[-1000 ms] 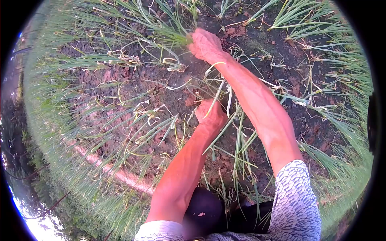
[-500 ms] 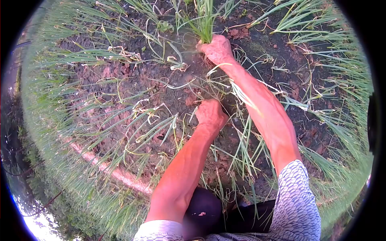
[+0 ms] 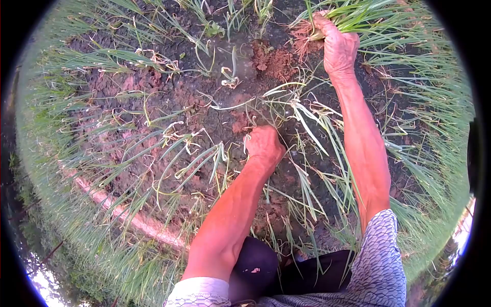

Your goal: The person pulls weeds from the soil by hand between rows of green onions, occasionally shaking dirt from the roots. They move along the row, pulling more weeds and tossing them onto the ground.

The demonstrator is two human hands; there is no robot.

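My right hand [image 3: 339, 48] is closed around the base of a grass tuft [image 3: 358, 16], held up at the upper right. Its reddish, soil-covered roots [image 3: 306, 40] hang out on the left side of the fist, and its bright green blades point right. Low over the soil in the middle, my left hand [image 3: 265, 145] makes a fist. Thin stems lie around it, but what its fingers hold, if anything, is hidden. Wilted onion plants [image 3: 190, 139] lean just left of this fist, and more onion leaves [image 3: 307, 187] lie to its right.
A patch of loose reddish soil [image 3: 279, 62] shows left of the right hand. Dark, damp ground [image 3: 225, 102] runs between the plants. Dense green onion rows [image 3: 434, 97] stand on the right, and a pale strip [image 3: 123, 212] crosses the lower left. My dark-clothed knee [image 3: 253, 261] is below.
My right hand has pulled the grass tuft out of the ground and carried it up and right, baring its roots and leaving broken soil. My left hand has hardly moved.
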